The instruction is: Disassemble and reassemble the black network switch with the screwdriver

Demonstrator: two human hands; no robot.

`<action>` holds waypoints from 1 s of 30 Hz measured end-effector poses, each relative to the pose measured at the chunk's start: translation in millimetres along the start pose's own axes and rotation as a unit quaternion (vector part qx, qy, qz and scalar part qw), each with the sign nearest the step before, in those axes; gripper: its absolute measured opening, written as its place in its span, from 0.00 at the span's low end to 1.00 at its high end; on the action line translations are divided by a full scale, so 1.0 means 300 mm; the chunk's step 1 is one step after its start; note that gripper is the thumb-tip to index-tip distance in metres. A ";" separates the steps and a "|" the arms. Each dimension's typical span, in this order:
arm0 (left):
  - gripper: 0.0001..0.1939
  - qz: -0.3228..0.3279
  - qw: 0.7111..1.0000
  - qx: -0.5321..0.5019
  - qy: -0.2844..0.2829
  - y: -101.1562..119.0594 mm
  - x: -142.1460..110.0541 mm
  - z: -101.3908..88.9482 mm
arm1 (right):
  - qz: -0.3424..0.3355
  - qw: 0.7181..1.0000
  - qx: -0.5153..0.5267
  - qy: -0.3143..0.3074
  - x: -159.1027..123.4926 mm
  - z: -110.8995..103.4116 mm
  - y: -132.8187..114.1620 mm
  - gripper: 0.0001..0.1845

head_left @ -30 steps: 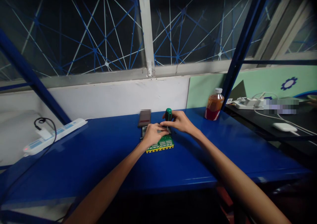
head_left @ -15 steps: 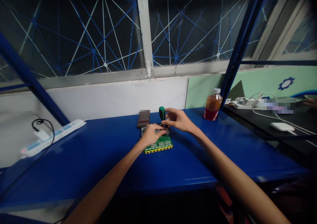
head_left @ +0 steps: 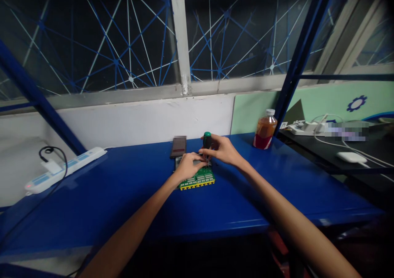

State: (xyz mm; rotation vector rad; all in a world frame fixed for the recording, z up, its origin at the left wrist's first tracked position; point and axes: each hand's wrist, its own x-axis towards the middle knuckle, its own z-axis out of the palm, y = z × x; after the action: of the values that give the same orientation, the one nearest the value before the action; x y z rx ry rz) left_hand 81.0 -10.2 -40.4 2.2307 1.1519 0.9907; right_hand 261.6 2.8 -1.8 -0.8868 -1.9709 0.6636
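1 screwdriver (head_left: pixel 207 141) newly upright, 1 board (head_left: pixel 202 174)

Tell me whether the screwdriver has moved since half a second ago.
Yes: judged against the bottle, the handle of the screwdriver has swung rightward, towards the bottle, and now stands more upright.

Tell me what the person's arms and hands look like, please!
The left hand and right hand wear no gloves. The left forearm and right forearm are bare too, with no sleeves or watch showing. Both forearms narrow toward the hands.
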 end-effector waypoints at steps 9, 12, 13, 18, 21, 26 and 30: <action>0.10 0.012 0.999 -0.029 -0.041 -0.017 -0.002 0.017 | 0.024 0.998 0.061 -0.008 -0.001 0.041 0.002 0.22; 0.08 0.005 1.000 -0.019 -0.018 -0.013 -0.004 0.017 | 0.014 0.999 -0.003 0.034 -0.001 0.043 0.005 0.21; 0.07 0.002 1.000 -0.011 -0.008 -0.010 -0.005 0.017 | 0.014 0.998 -0.029 0.047 -0.002 0.042 0.005 0.21; 0.09 0.027 0.999 0.021 -0.014 -0.008 -0.008 0.013 | 0.040 0.993 -0.101 0.051 -0.002 0.036 0.006 0.21; 0.10 0.032 0.999 0.016 -0.030 -0.012 -0.010 0.009 | 0.037 0.994 -0.093 0.043 -0.003 0.034 0.004 0.21; 0.08 0.023 0.999 0.024 0.002 -0.008 -0.012 0.003 | 0.024 0.998 -0.049 0.011 -0.008 0.033 -0.008 0.20; 0.10 0.040 0.999 -0.019 -0.015 -0.005 -0.011 0.006 | 0.044 0.999 -0.013 -0.002 -0.009 0.032 -0.018 0.20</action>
State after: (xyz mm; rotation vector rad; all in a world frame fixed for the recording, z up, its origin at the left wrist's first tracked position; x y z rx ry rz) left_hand 80.4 -12.2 -43.8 2.2684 1.0293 0.9980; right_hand 252.6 -3.7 -4.1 -0.9943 -1.9569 0.6912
